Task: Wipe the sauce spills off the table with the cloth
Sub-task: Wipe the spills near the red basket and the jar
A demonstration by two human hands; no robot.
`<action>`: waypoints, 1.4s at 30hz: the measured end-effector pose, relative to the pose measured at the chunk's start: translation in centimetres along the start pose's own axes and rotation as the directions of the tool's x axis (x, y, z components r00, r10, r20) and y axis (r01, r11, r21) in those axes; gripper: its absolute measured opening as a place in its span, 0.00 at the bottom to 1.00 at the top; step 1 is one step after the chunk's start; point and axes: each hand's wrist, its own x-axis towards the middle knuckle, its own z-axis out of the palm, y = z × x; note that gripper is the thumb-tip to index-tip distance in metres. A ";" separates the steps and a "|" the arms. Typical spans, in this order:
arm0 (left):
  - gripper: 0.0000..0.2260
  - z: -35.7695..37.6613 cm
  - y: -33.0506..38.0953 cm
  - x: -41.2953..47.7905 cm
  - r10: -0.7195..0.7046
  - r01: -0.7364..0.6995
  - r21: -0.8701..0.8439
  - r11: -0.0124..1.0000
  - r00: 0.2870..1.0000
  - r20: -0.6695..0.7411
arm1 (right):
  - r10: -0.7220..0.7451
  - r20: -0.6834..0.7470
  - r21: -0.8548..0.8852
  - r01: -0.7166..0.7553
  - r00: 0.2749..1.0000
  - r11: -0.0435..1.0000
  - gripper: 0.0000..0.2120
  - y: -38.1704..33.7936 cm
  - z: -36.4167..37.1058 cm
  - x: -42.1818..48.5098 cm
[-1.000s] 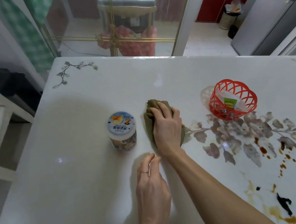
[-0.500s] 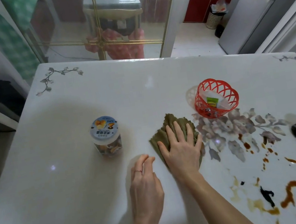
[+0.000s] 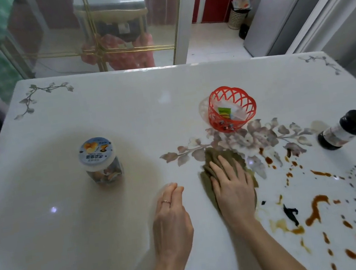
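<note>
Cloth [image 3: 213, 155] has slid right across the table [image 3: 120, 102] in 1 s. The right hand [image 3: 232, 192], now flat-fingered, presses it at the edge of the sauce spills [image 3: 315, 207] — none wiped yet. Left hand [image 3: 171, 216] rests loose, empty.

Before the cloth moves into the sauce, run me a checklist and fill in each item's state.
1. Right hand on the cloth: ok, its fingers lie flat on top and press it down.
2. Cloth on the table: ok, it lies on the surface.
3. Way to the sauce spills: ok, they start just right of the cloth with nothing between.
4. Left hand out of the way: ok, it rests on the table left of the cloth and holds nothing.
5. Bottle and red basket: ok, both stand apart from the cloth.
6. Underside of the cloth clean: cannot tell, it is hidden.
</note>
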 end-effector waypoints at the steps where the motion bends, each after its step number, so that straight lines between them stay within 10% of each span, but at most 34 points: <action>1: 0.22 0.0 0.0 -0.2 -0.009 0.009 0.002 1.000 1.000 0.005 | 0.072 -0.002 0.002 -0.072 0.997 0.997 0.23 0.4 -0.1 0.1; 9: 0.21 1.3 1.8 -1.1 0.022 -0.023 0.006 1.000 0.999 0.040 | -0.118 0.000 0.025 0.118 0.993 0.993 0.21 2.4 -0.8 -2.9; 14: 0.20 1.2 1.5 -1.7 -0.010 0.009 0.025 1.000 0.999 0.042 | 0.125 0.039 0.026 -0.126 0.991 0.992 0.25 2.1 -1.5 -2.9; 19: 0.20 1.8 2.5 -2.8 0.003 -0.005 0.029 1.000 0.998 0.062 | -0.169 0.092 0.059 0.164 0.981 0.985 0.28 3.4 -2.6 -6.7; 26: 0.21 1.7 1.6 -4.0 0.003 -0.005 0.065 0.998 1.000 0.025 | 0.117 0.093 0.000 -0.118 0.989 0.993 0.30 3.4 -2.7 -6.9; 31: 0.22 2.7 2.8 -5.4 0.053 -0.056 0.073 0.996 0.998 0.045 | -0.197 0.094 0.079 0.190 0.976 0.979 0.25 5.1 -3.4 -10.3; 37: 0.21 2.7 3.2 -7.0 0.073 -0.079 0.113 0.990 0.996 0.057 | 0.125 0.086 0.045 -0.130 0.988 0.991 0.27 7.1 -4.0 -9.9; 42: 0.21 4.1 4.7 -8.4 0.115 -0.131 0.130 0.983 0.986 0.123 | -0.239 0.097 0.130 0.226 0.966 0.965 0.23 7.8 -4.9 -14.7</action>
